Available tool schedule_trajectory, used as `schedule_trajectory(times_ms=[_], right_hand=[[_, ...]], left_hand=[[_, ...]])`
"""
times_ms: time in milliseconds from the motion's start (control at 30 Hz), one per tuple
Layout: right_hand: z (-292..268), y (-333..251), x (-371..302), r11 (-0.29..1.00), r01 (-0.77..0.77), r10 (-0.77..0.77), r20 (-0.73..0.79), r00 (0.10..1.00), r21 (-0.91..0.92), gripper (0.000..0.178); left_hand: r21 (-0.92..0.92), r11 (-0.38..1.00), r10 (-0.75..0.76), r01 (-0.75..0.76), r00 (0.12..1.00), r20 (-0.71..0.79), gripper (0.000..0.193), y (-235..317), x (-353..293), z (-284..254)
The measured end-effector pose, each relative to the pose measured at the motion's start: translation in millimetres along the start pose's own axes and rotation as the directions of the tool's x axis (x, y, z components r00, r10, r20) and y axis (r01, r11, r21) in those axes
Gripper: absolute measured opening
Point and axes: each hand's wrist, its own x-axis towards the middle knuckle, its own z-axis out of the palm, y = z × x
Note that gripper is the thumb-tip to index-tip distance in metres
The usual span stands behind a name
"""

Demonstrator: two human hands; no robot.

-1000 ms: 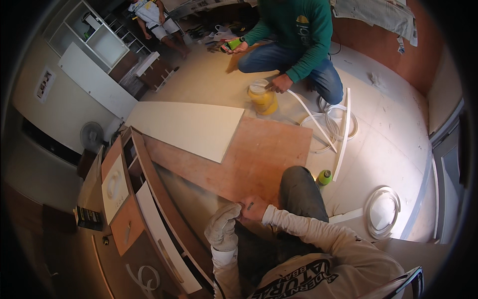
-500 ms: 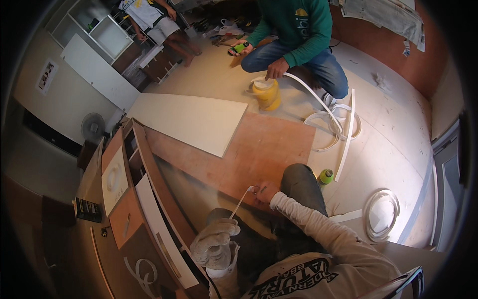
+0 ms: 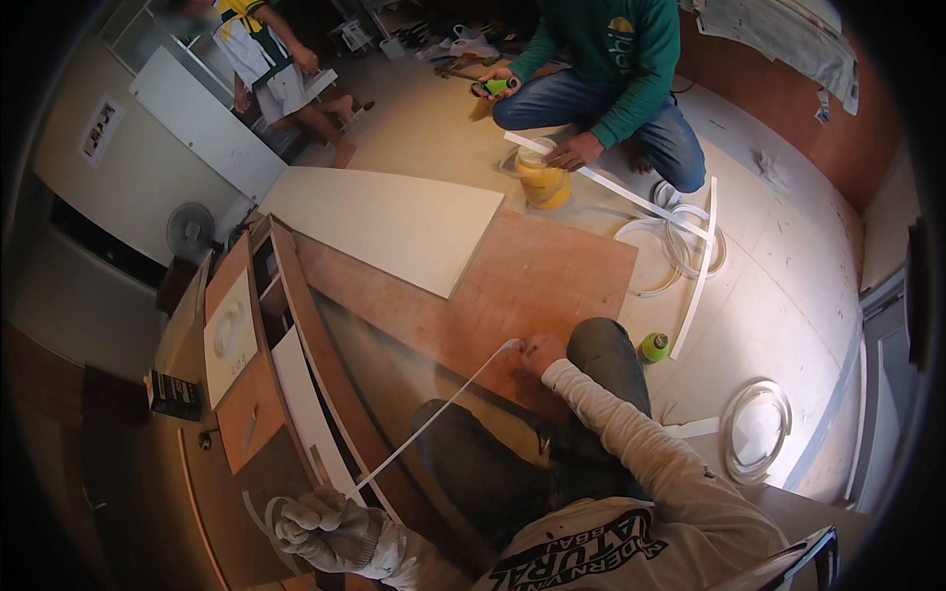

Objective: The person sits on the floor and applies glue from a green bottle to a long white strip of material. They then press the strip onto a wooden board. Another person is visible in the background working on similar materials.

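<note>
The left hand, beside the right hand a second ago, is now well apart from it, drawn back over the near end of the brown cabinet frame. Between the two, a thin white strip that began to show half a second ago runs much longer and straight. The right hand has moved from the near edge of the brown board farther in over it. The co-worker's strip now juts past their hand, across the yellow jar's top. The far bystander now strides, legs apart.
</note>
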Motion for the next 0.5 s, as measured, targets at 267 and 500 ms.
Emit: schedule_trajectory(times_ms=[267, 500], right_hand=[[-34, -16, 27, 0.932, 0.180, -0.057, -0.362, 0.930, 0.315, 0.020], [-78, -64, 8, 0.650, 0.498, -0.196, -0.506, 0.840, 0.574, 0.012]], left_hand=[[-0.301, 0.784, -0.414, 0.542, 0.819, 0.396, 0.052, -6, -59, -69], [-0.038, 0.521, -0.763, 0.853, 0.486, 0.427, 0.077, -12, -84, -84]])
